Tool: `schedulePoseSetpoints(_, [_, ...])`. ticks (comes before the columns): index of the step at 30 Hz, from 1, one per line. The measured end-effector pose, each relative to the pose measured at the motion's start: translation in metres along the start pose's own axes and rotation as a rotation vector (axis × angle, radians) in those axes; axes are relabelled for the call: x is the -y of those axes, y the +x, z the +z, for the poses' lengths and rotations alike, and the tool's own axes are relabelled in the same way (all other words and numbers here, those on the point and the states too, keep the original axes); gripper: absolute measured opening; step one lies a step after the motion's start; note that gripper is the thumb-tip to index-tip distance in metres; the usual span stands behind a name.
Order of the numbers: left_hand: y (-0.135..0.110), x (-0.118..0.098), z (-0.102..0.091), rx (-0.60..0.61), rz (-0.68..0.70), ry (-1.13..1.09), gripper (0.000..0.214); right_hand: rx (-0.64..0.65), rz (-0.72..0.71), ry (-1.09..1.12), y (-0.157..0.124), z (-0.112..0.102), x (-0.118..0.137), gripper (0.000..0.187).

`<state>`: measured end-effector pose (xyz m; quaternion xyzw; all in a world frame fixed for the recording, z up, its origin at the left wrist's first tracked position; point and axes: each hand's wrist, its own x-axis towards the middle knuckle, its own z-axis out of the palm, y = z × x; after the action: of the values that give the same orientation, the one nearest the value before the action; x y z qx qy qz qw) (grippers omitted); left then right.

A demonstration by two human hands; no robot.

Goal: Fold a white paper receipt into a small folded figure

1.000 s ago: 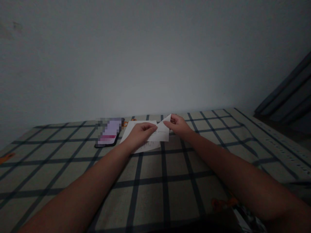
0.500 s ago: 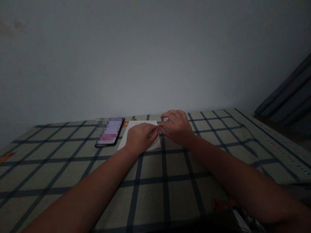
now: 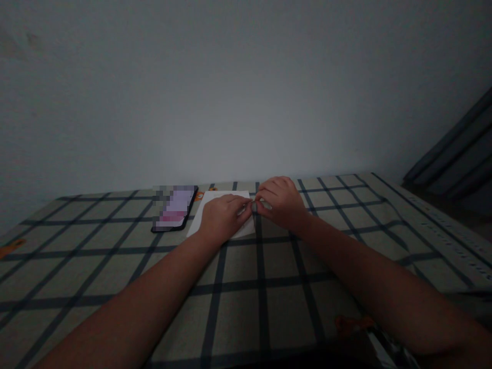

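Observation:
A white sheet of paper (image 3: pixel 198 218) lies on the checked cloth, partly covered by my left hand. My left hand (image 3: pixel 223 218) rests over the sheet, its thumb and forefinger pinched together at the paper's right side. Close beside it, my right hand (image 3: pixel 280 202) is also in a pinch, the other fingers curled. The fingertips of both hands nearly meet. Something thin and small seems to be between them, too small and dark to make out.
A phone (image 3: pixel 177 207) with a lit, partly blurred screen lies left of the paper. The checked cloth (image 3: pixel 238 318) covers the surface up to a grey wall (image 3: pixel 246 92). Dark folded fabric (image 3: pixel 457 138) hangs at the right.
My right hand has shifted slightly right, away from the left fingertips, and its raised forefinger has curled down. The left hand has stayed nearly in place.

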<state>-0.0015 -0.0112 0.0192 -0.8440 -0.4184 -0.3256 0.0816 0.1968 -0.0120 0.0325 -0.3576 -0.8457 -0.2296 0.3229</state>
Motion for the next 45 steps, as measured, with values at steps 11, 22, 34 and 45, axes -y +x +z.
schedulePoseSetpoints(11, [0.000,0.000,-0.001,-0.136,0.171,0.101,0.021,0.028,-0.008,0.028,0.000,0.001,0.000,0.010])
schedulePoseSetpoints(22, [0.001,0.003,0.000,-0.159,0.153,0.094,0.020,-0.005,0.065,0.037,-0.001,0.002,-0.004,0.010])
schedulePoseSetpoints(34, [0.002,0.008,-0.003,-0.143,0.076,0.113,0.023,-0.034,0.199,-0.011,-0.001,0.001,-0.024,0.009])
schedulePoseSetpoints(45, [0.005,0.008,-0.007,-0.133,-0.031,0.115,0.024,-0.108,0.453,0.026,-0.008,0.005,-0.049,0.006])
